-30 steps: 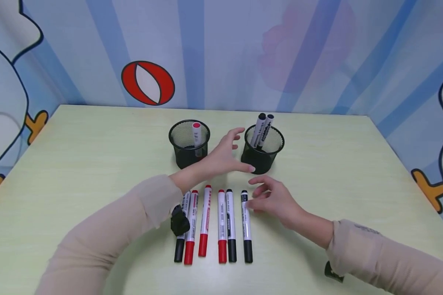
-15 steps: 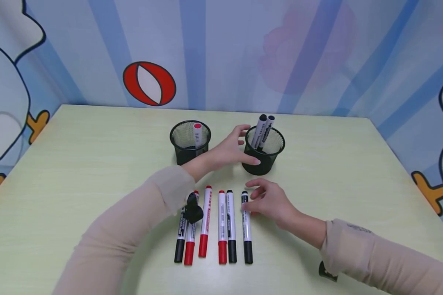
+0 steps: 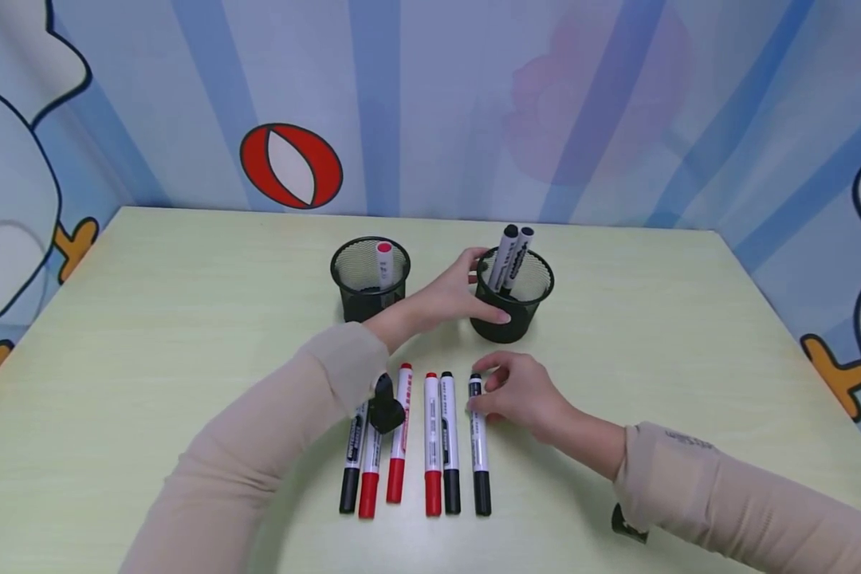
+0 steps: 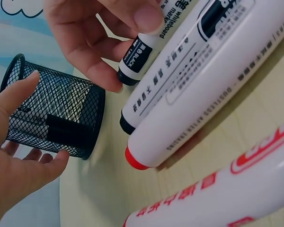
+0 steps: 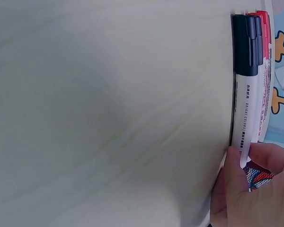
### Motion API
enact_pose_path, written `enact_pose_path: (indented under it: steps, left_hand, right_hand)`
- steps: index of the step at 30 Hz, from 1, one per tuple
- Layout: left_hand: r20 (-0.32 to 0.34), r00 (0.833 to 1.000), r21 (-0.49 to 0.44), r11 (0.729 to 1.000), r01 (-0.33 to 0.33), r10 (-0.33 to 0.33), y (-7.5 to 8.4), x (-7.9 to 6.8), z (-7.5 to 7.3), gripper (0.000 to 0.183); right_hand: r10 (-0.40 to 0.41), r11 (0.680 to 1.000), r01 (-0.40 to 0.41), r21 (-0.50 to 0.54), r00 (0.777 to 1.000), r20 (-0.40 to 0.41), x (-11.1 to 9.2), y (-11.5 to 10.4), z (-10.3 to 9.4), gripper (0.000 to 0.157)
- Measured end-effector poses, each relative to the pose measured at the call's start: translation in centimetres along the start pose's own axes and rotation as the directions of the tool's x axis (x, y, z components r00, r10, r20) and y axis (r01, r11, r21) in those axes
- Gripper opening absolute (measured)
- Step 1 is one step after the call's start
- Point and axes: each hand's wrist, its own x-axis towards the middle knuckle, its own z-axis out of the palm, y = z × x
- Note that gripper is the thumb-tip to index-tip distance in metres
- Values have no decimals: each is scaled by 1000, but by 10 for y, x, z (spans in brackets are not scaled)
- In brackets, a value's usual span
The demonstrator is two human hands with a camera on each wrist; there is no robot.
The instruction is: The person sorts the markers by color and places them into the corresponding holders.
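My left hand point(image 3: 448, 299) holds the right-hand black mesh pen cup point(image 3: 522, 320), thumb across its front and fingers behind its left side. Two black-tipped markers point(image 3: 502, 259) lean inside that cup. Over the rightmost black whiteboard marker point(image 3: 480, 454), my right hand point(image 3: 527, 391) pinches the upper end between thumb and fingers; the marker lies on the table. The left wrist view shows this grip at the black end point(image 4: 131, 71). In the right wrist view, the marker's black cap point(image 5: 244, 45) points away from the hand.
Left of it lie another black marker point(image 3: 450, 454), two red ones point(image 3: 433, 446) point(image 3: 398, 470), and a further red and black pair point(image 3: 351, 470) partly hidden by the left sleeve. A second mesh cup point(image 3: 359, 303) holds a red-tipped marker point(image 3: 385, 263). A patterned wall point(image 3: 445, 112) stands behind.
My left hand has moved right, from beside the right-hand cup to holding it. My right hand has shifted slightly left and now pinches the rightmost marker.
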Motion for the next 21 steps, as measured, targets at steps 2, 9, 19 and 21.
enact_pose_path:
  steps: [2,9,19,21]
  left_hand:
    - [0,1000,-1,1000,2,-2,0,0,1,99]
    - [1,1000,6,1000,-7,7,2,-2,2,99]
    - [5,1000,-17,1000,-1,1,1,-1,2,98]
    - [2,1000,-14,1000,-4,4,2,-1,2,98]
  right_hand:
    - [8,1000,-8,2,1000,4,1,-1,1,39]
    - [27,1000,-27,-16,999,27,1,-3,1,39]
    - [85,996,-86,14,994,64,1,-4,-4,40]
    - [95,994,-98,41,993,73,1,-4,-6,40]
